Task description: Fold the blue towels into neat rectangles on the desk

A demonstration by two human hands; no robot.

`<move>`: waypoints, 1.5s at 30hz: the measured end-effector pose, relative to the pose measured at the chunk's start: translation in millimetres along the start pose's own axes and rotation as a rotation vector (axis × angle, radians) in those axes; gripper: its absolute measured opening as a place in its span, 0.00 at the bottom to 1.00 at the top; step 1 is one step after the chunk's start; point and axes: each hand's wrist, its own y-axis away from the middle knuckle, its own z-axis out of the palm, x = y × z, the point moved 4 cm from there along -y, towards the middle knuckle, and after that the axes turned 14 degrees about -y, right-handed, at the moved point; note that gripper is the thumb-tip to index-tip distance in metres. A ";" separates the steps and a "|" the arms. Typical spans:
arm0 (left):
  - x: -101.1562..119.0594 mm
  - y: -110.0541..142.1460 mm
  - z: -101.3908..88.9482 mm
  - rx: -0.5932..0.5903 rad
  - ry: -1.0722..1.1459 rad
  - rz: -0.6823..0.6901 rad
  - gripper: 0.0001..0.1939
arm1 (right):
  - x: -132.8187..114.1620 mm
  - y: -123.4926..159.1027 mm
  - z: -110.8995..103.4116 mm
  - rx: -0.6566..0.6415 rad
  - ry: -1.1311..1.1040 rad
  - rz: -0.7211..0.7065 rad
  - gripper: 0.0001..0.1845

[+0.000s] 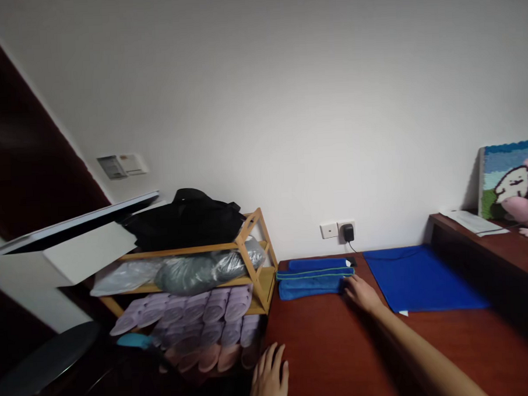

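My left hand [270, 380] lies on the near left edge of the reddish-brown wooden table [323, 341], its fingers stretched out and holding nothing. Farther back, my right hand [362, 294] reaches to the right end of a folded blue towel [311, 286] and has its fingers closed at that end. The towel lies as a long narrow strip with yellow-green edging. Just behind it is another folded blue towel [317, 264]. To the right of my right hand, a blue towel [425, 278] is spread flat, with a small white tag at its near edge.
A wooden rack [261, 280] left of the table holds a black bag [186, 222], plastic-wrapped items and several lilac slippers [216, 305]. A black plug [348, 233] sits in the wall socket. The raised shelf [511, 251] on the right bears papers and a pink figure [524, 210].
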 end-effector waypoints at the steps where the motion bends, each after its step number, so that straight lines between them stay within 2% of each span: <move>1: 1.2 0.7 -1.5 -0.004 0.002 -0.005 0.25 | -13.0 -6.5 10.4 -0.017 0.002 0.008 0.21; 4: 4.4 2.6 -5.2 -0.004 0.016 -0.019 0.24 | -33.2 -15.6 35.6 -0.067 0.035 0.016 0.20; 7: 6.5 4.2 -6.6 -0.002 0.030 -0.029 0.24 | -33.9 -13.7 50.3 -0.081 0.082 0.039 0.21; 13: 8.8 6.4 -8.9 -0.014 0.042 -0.037 0.24 | -29.6 -8.8 60.5 -0.049 0.191 0.061 0.23; 19: 12.0 6.2 -13.2 -0.035 0.035 -0.052 0.25 | -42.7 7.3 65.7 -0.056 0.242 0.012 0.26; 23: 13.1 6.0 -15.6 -0.036 0.028 -0.062 0.25 | -56.9 41.1 70.7 -0.070 0.241 -0.049 0.25; 27: 13.2 5.4 -18.0 -0.016 0.036 -0.051 0.24 | -67.7 89.3 81.9 -0.044 0.187 -0.145 0.25; 32: 14.0 4.2 -18.7 -0.032 0.019 -0.043 0.25 | -75.4 152.4 94.7 0.009 0.096 -0.151 0.26; 36: 15.5 2.0 -22.3 -0.021 0.031 -0.034 0.24 | -101.1 199.0 97.9 -0.026 -0.082 -0.143 0.20; 40: 16.0 -0.9 -37.9 0.041 0.085 -0.015 0.21 | -129.4 232.5 91.5 -0.066 -0.443 -0.105 0.18; 42: 17.0 -0.1 -50.8 0.084 0.114 -0.008 0.19 | -128.9 242.8 78.3 0.042 -0.601 -0.060 0.22; 45: 28.9 7.6 -71.3 0.114 0.136 0.050 0.19 | -103.2 257.9 52.9 0.285 -0.678 0.129 0.29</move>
